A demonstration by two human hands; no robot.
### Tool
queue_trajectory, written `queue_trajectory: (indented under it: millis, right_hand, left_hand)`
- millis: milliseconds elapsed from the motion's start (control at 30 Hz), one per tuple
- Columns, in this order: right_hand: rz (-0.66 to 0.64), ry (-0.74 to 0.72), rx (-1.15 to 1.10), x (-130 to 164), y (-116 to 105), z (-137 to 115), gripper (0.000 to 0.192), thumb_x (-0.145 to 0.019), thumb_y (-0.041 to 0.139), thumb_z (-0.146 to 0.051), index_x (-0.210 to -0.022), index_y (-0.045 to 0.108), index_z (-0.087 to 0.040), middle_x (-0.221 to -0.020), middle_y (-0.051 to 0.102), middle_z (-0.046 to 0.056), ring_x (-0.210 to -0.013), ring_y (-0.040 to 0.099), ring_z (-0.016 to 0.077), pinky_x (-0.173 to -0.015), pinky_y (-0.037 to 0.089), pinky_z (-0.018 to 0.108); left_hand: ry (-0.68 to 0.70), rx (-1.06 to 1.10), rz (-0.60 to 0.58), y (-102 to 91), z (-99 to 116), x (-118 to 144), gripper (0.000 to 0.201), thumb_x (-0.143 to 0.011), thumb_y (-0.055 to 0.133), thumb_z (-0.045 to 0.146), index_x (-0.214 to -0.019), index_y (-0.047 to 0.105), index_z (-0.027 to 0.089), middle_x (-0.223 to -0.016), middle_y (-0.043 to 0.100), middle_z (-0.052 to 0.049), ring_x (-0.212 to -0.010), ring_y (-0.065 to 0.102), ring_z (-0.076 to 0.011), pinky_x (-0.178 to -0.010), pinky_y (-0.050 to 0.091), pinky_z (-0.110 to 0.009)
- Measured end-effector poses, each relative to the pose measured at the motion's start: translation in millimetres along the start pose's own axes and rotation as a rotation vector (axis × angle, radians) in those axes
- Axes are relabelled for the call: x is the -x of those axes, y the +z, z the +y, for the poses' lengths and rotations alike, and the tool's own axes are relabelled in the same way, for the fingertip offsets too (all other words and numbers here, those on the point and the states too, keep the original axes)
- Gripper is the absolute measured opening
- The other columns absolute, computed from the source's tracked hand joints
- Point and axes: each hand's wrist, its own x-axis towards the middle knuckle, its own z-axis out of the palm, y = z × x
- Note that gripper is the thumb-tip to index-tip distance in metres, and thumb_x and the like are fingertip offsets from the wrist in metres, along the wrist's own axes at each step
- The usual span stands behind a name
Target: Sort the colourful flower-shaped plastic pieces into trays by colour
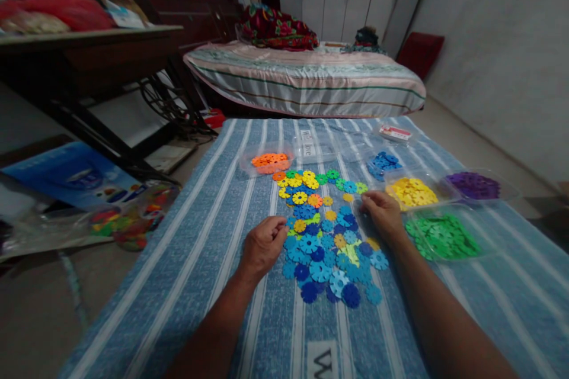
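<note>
A loose pile of flat, gear-edged plastic discs (pixel 326 237), mostly blue with yellow, orange and green among them, is spread on a blue-and-white striped cloth (pixel 186 237) directly in front of the person. The left hand (pixel 263 246) is laid at the pile's left edge, knuckles up and fingers curled under into a loose fist; the fingertips are met with the thumb against the nearest blue discs, and whether a disc is pinched between them cannot be told. The right hand (pixel 382 213) is set palm down at the pile's upper right edge, its fingers bent and close together, the tips pressed among the discs; no piece is seen lifted. Sorted discs are held in clear shallow trays around the pile: an orange tray (pixel 267 161) beyond the left hand, a blue heap (pixel 383 164) farther back, a yellow tray (pixel 411 191) just beside the right hand, a green tray (pixel 442 237) to its right, and a purple tray (pixel 475 185) farthest right. A striped mattress (pixel 306 80) lies beyond the cloth, and a treadle sewing table (pixel 93 65) stands at the left.
</note>
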Motion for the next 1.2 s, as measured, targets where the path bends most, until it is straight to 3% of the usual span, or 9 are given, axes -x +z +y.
queue_trajectory:
  millis: [633, 1200]
  right_hand:
    - [-0.031, -0.011, -0.004, -3.5, 1.0, 11.3, 0.034, -0.068, 0.067, -0.049, -0.078, 0.069, -0.016, -0.054, 0.063, 0.001, -0.052, 0.059, 0.0169, -0.053, 0.045, 0.028]
    - [-0.024, 0.035, 0.012, -0.9, 2.1, -3.2, 0.036, -0.063, 0.065, -0.049, -0.076, 0.068, -0.016, -0.052, 0.062, 0.001, -0.051, 0.058, 0.0175, -0.053, 0.046, 0.029]
  left_hand:
    - [-0.004, -0.017, -0.001, 1.6, -4.4, -0.4, 0.018, -0.082, 0.054, 0.031, -0.087, 0.067, 0.02, -0.079, 0.069, -0.001, -0.065, 0.062, -0.0125, -0.063, 0.05, -0.023]
    - [0.004, -0.038, -0.001, 2.1, -6.9, -0.7, 0.019, -0.083, 0.053, 0.032, -0.087, 0.067, 0.02, -0.079, 0.069, -0.001, -0.066, 0.062, -0.0127, -0.062, 0.049, -0.022]
